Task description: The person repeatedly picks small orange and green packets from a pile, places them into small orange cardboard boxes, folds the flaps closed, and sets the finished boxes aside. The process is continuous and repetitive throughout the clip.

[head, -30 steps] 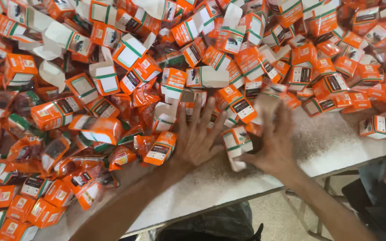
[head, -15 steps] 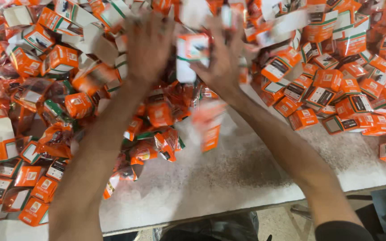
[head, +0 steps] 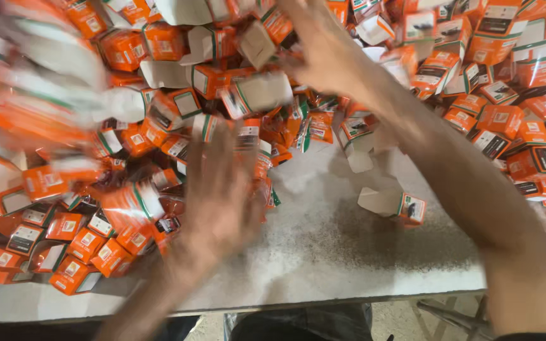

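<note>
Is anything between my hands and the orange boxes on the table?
Nothing visible. The left hand is over the boxes at the pile's near edge; the right hand is already among boxes farther back. Motion blur hides any grip.

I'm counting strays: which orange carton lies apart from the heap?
The small orange-and-white carton lying alone on bare table, just left of the right forearm; the others crowd the pile.

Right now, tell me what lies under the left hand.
The left hand, blurred, is spread over orange boxes at the pile's edge, with bare white table beside it. Whatever lies directly beneath the palm is covered.
</note>
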`<state>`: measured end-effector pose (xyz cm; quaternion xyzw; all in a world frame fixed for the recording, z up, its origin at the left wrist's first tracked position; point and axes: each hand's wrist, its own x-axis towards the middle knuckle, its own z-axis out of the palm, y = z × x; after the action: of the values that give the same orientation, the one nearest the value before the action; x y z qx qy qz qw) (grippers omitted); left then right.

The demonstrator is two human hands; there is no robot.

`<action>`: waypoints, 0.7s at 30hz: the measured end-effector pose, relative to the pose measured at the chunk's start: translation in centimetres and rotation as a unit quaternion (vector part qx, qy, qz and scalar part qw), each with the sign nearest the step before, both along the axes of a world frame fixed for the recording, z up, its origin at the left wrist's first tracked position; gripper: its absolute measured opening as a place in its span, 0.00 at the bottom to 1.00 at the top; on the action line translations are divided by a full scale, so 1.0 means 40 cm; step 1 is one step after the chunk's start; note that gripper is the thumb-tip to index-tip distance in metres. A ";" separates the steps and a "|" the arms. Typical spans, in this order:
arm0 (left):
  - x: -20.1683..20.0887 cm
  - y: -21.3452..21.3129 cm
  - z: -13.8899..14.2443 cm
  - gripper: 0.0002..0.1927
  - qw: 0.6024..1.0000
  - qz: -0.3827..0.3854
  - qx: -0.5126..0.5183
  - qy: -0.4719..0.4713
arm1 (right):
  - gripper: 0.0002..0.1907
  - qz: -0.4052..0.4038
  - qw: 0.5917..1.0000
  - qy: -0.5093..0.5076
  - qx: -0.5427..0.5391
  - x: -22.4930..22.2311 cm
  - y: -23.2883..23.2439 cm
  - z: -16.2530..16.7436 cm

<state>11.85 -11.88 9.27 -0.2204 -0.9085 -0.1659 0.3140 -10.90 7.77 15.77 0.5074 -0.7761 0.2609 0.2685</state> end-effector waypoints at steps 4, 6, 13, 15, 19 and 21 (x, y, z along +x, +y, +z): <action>0.137 0.035 -0.100 0.48 0.975 0.142 -0.138 -0.104 | 0.49 -0.062 0.987 -0.143 0.043 0.334 0.171 -0.085; 0.158 -0.009 -0.126 0.51 0.959 0.208 -0.168 -0.096 | 0.56 -0.180 0.970 -0.114 0.114 0.453 0.225 -0.181; 0.048 -0.111 -0.192 0.50 0.970 0.217 -0.103 0.042 | 0.65 -0.260 0.954 -0.133 0.061 0.473 0.266 -0.387; -0.015 -0.100 -0.177 0.52 0.963 0.229 -0.138 0.026 | 0.63 -0.226 0.964 -0.125 0.059 0.430 0.196 -0.390; -0.157 -0.075 -0.086 0.62 0.974 0.193 -0.113 0.028 | 0.52 -0.160 0.987 0.009 0.000 0.290 0.034 -0.367; -0.232 -0.068 -0.042 0.64 0.974 0.205 -0.095 -0.013 | 0.49 -0.175 0.983 0.051 -0.020 0.210 -0.032 -0.344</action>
<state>2.56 -14.59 7.58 -0.0564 -0.9501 -0.0139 0.3066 -2.51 6.50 2.03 0.3714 -0.8329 0.1992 0.3588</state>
